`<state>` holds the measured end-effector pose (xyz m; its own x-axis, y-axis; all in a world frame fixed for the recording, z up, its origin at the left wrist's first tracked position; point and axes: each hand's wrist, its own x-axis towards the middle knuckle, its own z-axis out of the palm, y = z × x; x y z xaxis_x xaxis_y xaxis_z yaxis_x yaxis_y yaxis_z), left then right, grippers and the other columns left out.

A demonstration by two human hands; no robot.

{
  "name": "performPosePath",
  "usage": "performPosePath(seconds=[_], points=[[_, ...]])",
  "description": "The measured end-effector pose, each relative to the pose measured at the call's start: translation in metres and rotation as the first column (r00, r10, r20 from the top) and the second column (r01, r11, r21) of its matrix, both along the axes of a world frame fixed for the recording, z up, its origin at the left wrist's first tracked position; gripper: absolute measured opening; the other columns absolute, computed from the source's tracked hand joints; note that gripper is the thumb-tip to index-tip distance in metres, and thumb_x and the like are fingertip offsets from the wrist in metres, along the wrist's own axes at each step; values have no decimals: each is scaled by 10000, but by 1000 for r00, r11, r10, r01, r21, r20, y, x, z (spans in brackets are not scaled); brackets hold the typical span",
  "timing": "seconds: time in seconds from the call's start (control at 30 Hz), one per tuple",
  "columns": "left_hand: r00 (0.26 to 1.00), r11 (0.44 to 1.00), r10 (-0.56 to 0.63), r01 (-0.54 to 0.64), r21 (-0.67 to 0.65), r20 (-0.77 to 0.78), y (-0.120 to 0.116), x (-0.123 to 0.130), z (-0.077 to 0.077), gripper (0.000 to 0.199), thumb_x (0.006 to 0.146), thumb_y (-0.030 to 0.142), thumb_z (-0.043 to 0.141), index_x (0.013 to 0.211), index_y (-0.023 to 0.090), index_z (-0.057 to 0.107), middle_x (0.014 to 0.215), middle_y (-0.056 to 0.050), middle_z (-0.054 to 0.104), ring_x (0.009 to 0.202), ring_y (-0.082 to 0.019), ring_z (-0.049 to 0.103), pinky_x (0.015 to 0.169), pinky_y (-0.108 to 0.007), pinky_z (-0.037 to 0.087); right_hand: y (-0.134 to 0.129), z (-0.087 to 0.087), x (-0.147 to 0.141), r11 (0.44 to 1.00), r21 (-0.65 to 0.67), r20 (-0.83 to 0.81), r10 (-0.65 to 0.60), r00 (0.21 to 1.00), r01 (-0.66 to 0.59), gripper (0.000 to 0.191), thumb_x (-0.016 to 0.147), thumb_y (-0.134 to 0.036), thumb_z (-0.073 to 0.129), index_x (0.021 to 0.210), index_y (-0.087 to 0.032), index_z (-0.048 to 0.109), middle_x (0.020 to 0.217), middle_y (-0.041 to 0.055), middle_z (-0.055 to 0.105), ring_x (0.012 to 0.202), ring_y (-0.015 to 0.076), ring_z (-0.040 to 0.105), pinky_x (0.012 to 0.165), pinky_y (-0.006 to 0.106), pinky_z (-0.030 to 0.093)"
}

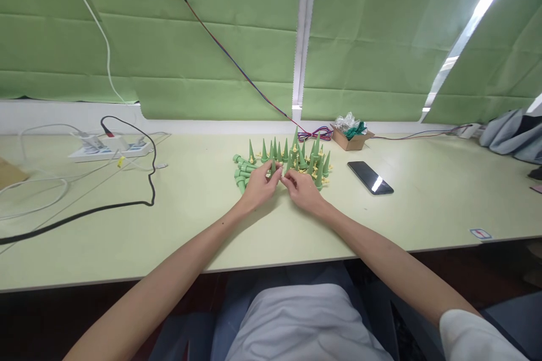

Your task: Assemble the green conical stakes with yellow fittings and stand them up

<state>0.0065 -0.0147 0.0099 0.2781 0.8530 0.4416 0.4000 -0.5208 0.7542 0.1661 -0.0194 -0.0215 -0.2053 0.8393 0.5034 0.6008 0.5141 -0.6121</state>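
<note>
Left hand (260, 185) holds a cone (273, 166); right hand (304, 189) is just beside it. More cones (264, 152) stand behind; phone (370, 176) lies on surface (423, 203), right.

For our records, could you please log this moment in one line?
left hand: apparently holding green spike | right hand: close beside left | beyond: upright spikes | right of hands: phone
</note>
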Motion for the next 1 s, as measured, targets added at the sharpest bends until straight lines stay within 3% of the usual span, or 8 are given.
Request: performPosePath(seconds=[0.23,0.43,1.0], points=[[999,999,44,-44,5,7,3,0,-1,289,941,453,479,869,193,583,638,12,572,528,-126,460,527,-256,401,-2,2,-1,999,-8,-68,36,997,-36,175,940,-317,543,829,-188,585,716,2,643,570,123,506,611,255,366],[999,999,40,-40,1,28,1,0,-1,335,937,472,495,832,181,623,728,-16,632,556,-121,473,518,-249,403,-1,2,-2,998,-13,-78,67,995,-68,111,881,-294,615,861,-188,594,753,5,659,589,124,541,645,258,408],[994,999,47,-46,-19,97,-3,1,3,482,925,593,480,872,153,668,805,-58,666,578,-124,516,468,-238,384,-1,2,1,998,-11,-128,62,990,-64,135,930,-309,546,856,-197,558,763,20,660,612,142,559,614,266,401]])
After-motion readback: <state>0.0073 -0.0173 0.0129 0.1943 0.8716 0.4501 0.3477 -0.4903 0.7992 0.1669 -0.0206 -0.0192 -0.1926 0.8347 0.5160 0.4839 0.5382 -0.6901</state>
